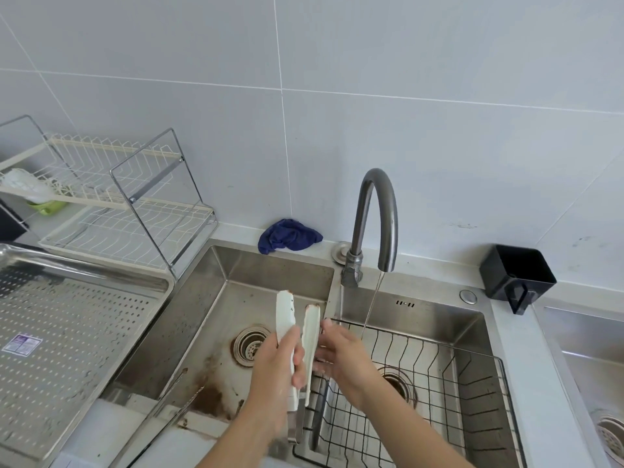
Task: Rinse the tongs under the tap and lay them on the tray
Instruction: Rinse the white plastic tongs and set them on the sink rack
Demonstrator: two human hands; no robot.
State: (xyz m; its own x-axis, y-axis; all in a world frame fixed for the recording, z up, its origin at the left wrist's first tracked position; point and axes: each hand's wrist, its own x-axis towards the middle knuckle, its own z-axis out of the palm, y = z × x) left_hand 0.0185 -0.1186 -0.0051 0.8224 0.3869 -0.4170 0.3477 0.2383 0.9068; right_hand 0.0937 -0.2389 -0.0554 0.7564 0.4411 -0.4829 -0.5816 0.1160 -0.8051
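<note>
White tongs (285, 315) with stained tips point up over the divider of a double steel sink (270, 275). My left hand (275, 369) grips them around the middle. Just to their right, my right hand (341, 352) has its fingers spread against the right arm of the tongs, holding nothing. The curved grey tap (374, 211) runs a thin stream of water (371, 309) into the right basin, right of the tongs and not touching them. The perforated steel tray (67, 332) lies on the counter at the left.
A black wire basket (439, 383) sits in the right basin. Second metal tongs (175, 396) rest on the left basin's front edge. A white dish rack (111, 204) stands behind the tray. A blue cloth (288, 235) lies behind the sink; a black container (516, 275) stands at right.
</note>
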